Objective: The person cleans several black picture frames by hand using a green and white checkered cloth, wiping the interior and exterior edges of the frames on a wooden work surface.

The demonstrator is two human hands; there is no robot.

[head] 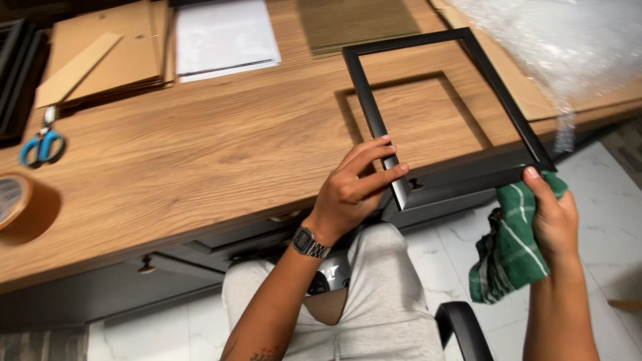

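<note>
My left hand (354, 190) grips the near left corner of an empty black picture frame (495, 87), fingers laid across its left rail. The frame is lifted above the wooden desk (200, 154) and tilts toward me, casting a shadow on the wood. My right hand (552, 214) holds a green cloth with white stripes (511, 257) and pinches the frame's near right corner with it. A metal watch sits on my left wrist.
Blue-handled scissors (42, 144) and a roll of brown tape (13, 198) lie at the left. Cardboard sheets (100, 50), white paper (224, 37) and dark backing boards (354, 23) are stacked at the back. Bubble wrap (568, 40) covers the far right. A chair armrest (465, 327) is below.
</note>
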